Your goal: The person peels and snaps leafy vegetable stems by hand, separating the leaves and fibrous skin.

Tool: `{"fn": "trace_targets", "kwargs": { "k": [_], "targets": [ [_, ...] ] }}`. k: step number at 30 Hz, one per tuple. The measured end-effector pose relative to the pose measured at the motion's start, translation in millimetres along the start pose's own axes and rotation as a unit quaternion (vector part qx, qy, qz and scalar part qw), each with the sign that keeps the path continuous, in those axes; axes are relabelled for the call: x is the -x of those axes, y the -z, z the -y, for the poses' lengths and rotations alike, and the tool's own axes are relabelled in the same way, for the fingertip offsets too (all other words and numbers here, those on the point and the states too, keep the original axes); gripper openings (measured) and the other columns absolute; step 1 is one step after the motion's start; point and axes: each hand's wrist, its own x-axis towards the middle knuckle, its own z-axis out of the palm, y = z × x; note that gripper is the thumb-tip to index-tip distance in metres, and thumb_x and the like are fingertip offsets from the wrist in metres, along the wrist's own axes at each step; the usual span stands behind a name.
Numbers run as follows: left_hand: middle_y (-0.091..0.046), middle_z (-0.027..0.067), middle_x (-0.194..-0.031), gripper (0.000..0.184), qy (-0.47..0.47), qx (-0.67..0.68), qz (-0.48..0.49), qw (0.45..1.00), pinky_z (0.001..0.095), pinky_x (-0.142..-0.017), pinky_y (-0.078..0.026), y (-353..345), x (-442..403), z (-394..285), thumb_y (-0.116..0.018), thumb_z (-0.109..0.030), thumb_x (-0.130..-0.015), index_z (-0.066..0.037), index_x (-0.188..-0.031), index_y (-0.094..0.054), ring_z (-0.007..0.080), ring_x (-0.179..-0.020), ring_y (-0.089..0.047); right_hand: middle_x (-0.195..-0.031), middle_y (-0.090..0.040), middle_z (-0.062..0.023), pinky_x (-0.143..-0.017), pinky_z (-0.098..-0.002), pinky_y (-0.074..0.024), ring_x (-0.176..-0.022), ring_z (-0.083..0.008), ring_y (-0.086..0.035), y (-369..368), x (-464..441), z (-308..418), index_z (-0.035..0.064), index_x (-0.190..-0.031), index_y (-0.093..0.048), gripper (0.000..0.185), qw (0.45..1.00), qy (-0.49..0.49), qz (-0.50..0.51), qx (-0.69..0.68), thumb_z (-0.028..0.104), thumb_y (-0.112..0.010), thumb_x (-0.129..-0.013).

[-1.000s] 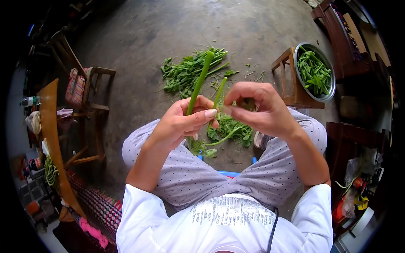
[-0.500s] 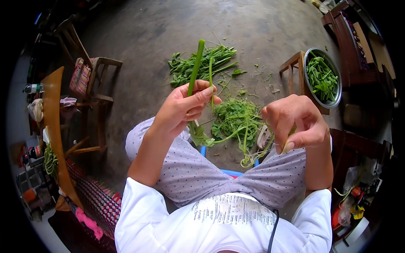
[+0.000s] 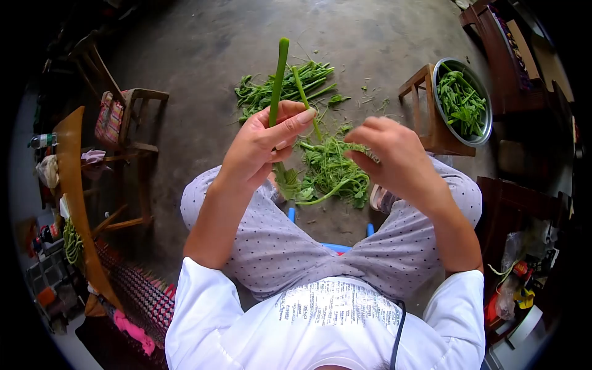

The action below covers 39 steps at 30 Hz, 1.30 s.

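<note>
Upright in my left hand [image 3: 262,139] is a thick green leaf stalk [image 3: 279,77], pinched between thumb and fingers. A thinner green stem [image 3: 300,86] leans out of the same grip, and a pale crumpled leaf [image 3: 287,180] hangs below the hand. To the right, my right hand [image 3: 394,154] hovers over the edge of a tangled heap of tendrils and leaves [image 3: 333,166] on the floor. Its thumb and fingers are apart, slightly blurred, with nothing visible between them. Beyond my hands, a bundle of leafy green stems [image 3: 314,77] lies on the floor.
A metal basin [image 3: 489,126] of cut greens [image 3: 459,102] rests on a wooden stool [image 3: 425,92] at right. On the left stand a wooden chair [image 3: 145,95] and a table [image 3: 71,160]. Bits of stem litter the concrete floor [image 3: 209,68] near the heap.
My right hand has moved left and away from my body, and its fingers have opened. The long tendrils trailing below it have dropped from view. My left hand keeps its stems.
</note>
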Motion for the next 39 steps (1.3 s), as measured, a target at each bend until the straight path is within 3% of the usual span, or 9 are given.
{"fn": "trace_targets", "kwargs": {
  "k": [3,7,13,20,22,25,27,37,39],
  "targets": [
    [-0.036,-0.0094,-0.064,0.015,0.003,0.001,-0.010,1.000,0.0151,-0.039,-0.019,-8,-3,3,-0.065,-0.017,-0.087,-0.007,-0.097,-0.061,-0.0022,-0.051,-0.028,-0.062,-0.053,-0.0023,-0.046,-0.0234,-0.0343,-0.053,-0.0063,-0.045,6,-5,1,0.0014,-0.090,-0.065,0.017,0.921,-0.153,-0.033,-0.356,0.014,-0.070,-0.080],
    [-0.042,-0.0100,-0.067,0.017,0.030,-0.007,0.024,0.999,0.0148,-0.041,-0.021,-14,-8,12,-0.065,-0.017,-0.087,-0.008,-0.101,-0.061,-0.0024,-0.051,-0.030,-0.068,-0.053,0.0063,-0.046,-0.0178,-0.0292,-0.057,0.0002,-0.040,2,-9,4,-0.0011,-0.090,-0.064,0.021,0.824,-0.189,0.016,-0.534,0.019,-0.067,-0.086],
    [-0.055,0.0044,-0.090,0.050,0.035,0.100,0.102,0.989,0.0161,-0.043,-0.033,-20,-19,12,-0.039,-0.039,-0.097,0.003,-0.122,-0.048,0.0034,-0.060,-0.041,-0.072,-0.053,0.0067,-0.051,-0.0155,-0.0333,-0.057,-0.0005,-0.041,3,8,-24,0.0037,-0.097,-0.062,0.015,0.711,-0.273,-0.102,-0.640,0.015,-0.063,-0.087],
    [-0.055,0.0139,-0.109,0.041,0.028,0.266,0.185,0.946,0.0216,-0.056,-0.043,-13,-26,17,-0.032,-0.026,-0.100,0.004,-0.125,-0.046,0.0140,-0.077,-0.050,-0.073,-0.056,0.0009,-0.053,-0.0189,-0.0392,-0.059,-0.0047,-0.045,42,55,-119,0.0035,-0.098,-0.062,0.020,0.469,-0.365,-0.394,-0.701,0.020,-0.063,-0.087],
    [-0.054,0.0154,-0.112,0.040,0.031,0.273,0.166,0.947,0.0244,-0.065,-0.046,-19,-25,16,-0.032,-0.025,-0.100,0.004,-0.125,-0.045,0.0165,-0.083,-0.052,-0.077,-0.054,-0.0012,-0.056,-0.0187,-0.0421,-0.062,-0.0050,-0.047,34,52,-105,-0.0040,-0.118,-0.050,0.039,0.520,-0.377,-0.330,-0.691,0.021,-0.059,-0.090],
    [-0.052,0.0179,-0.117,0.038,0.026,0.288,0.124,0.949,0.0307,-0.081,-0.048,-30,-26,15,-0.034,-0.024,-0.100,0.003,-0.125,-0.044,0.0220,-0.095,-0.053,-0.092,-0.061,-0.0049,-0.071,-0.0214,-0.0455,-0.076,-0.0090,-0.055,12,38,-63,-0.0010,-0.109,-0.060,0.034,0.647,-0.291,-0.090,-0.699,0.028,-0.053,-0.093],
    [-0.050,0.0190,-0.119,0.038,0.020,0.299,0.101,0.949,0.0342,-0.090,-0.048,-30,-27,16,-0.034,-0.024,-0.100,0.002,-0.125,-0.044,0.0249,-0.101,-0.054,-0.100,-0.062,-0.0070,-0.074,-0.0214,-0.0445,-0.086,-0.0089,-0.056,-2,24,-22,-0.0015,-0.111,-0.059,0.035,0.805,-0.186,-0.004,-0.563,0.027,-0.055,-0.092],
    [-0.039,0.0217,-0.135,0.043,-0.032,0.258,0.163,0.952,0.0422,-0.103,-0.038,-30,-22,11,-0.040,-0.017,-0.097,0.000,-0.135,-0.032,0.0320,-0.124,-0.042,-0.079,-0.063,-0.0025,-0.059,-0.0243,-0.0419,-0.068,-0.0067,-0.052,-9,11,9,0.0000,-0.091,-0.063,0.022,0.838,-0.232,-0.010,-0.494,0.019,-0.068,-0.082],
    [-0.037,0.0210,-0.137,0.046,-0.044,0.230,0.169,0.957,0.0429,-0.104,-0.037,-28,-20,12,-0.041,-0.015,-0.096,-0.001,-0.138,-0.029,0.0321,-0.126,-0.041,-0.081,-0.062,-0.0054,-0.062,-0.0279,-0.0423,-0.071,-0.0125,-0.053,-2,7,14,0.0017,-0.090,-0.063,0.019,0.909,-0.161,-0.101,-0.371,0.015,-0.070,-0.078]
  ]
}}
